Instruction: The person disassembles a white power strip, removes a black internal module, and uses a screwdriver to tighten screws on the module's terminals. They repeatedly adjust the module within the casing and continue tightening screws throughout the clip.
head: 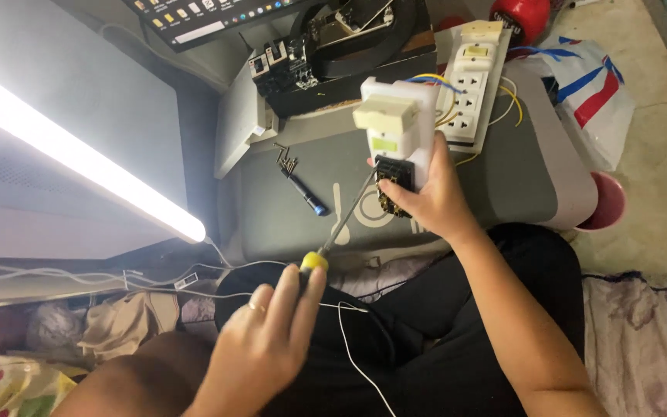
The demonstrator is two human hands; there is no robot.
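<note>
A left hand (pixel 260 351) grips a yellow-handled screwdriver (pixel 340 228), tip at a white electrical switch box (pixel 397 131) clasped in the right hand (pixel 430 197) above the grey tabletop (pixel 272 201).

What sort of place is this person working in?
Probably a home corner used as a makeshift electrical bench, not a proper workshop: a grey stool serves as the table, bedding lies on the floor, and a socket strip trails loose wires.

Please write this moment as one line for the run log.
left hand: holds screwdriver | tip: at black part of white socket unit | right hand: holds unit | surface: grey case
</note>
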